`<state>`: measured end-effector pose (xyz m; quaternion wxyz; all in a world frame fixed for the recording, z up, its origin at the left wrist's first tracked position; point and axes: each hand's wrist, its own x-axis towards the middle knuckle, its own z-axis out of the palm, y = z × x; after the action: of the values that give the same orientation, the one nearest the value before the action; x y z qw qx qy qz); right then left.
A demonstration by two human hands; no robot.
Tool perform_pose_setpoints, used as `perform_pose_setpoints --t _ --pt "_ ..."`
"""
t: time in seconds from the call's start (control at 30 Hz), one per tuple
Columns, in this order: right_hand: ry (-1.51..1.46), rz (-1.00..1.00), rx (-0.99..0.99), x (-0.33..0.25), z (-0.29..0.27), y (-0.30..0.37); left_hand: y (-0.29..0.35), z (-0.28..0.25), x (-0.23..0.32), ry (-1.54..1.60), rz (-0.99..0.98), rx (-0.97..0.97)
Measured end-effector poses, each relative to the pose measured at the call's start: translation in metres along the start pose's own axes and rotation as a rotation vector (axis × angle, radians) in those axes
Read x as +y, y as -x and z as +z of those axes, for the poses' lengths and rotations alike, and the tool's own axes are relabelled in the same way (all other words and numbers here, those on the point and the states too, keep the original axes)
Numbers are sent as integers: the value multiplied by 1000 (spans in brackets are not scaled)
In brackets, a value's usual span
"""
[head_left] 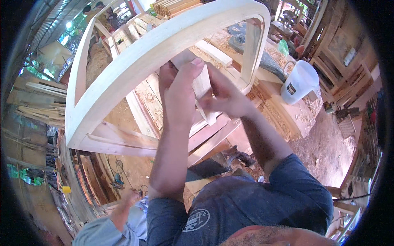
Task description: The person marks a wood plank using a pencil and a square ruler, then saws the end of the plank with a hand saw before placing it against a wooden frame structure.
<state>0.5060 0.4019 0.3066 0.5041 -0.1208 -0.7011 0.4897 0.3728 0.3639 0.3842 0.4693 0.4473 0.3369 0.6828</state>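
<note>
My left hand (179, 92) is wrapped round a short, pale piece of wood (202, 84), its thumb lying along the top. On the right side of the same piece, my right hand (227, 98) grips it with bent fingers. Both hands are inside the opening of a large curved wooden frame (135, 53) of light, smooth timber, whose arched rail passes above my wrists and fingers. The far fingers of my left hand are partly hidden behind the wood. A handsaw (208, 169) with a dark handle lies below my forearms.
A translucent white plastic pitcher (301, 84) stands on the bench at the right, near stacked boards (275, 108) and shavings. Wood strips (41, 115) are piled at the left. A corded tool (118, 180) lies on the ground. Other people (102, 16) are at the far left.
</note>
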Motion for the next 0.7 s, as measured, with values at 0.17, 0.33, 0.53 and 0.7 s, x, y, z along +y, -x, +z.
perform_pose_setpoints --t 0.17,0.33,0.53,0.7 --pt "-342 287 233 -24 -7 -39 3 3 -4 98 7 9" --pt "-443 298 300 -33 4 -57 1 5 -13 196 23 -20" --pt "-162 33 336 -35 15 -59 -1 7 -14 225 82 58" --pt "-299 185 424 -33 15 -61 0 6 -15 105 121 136"
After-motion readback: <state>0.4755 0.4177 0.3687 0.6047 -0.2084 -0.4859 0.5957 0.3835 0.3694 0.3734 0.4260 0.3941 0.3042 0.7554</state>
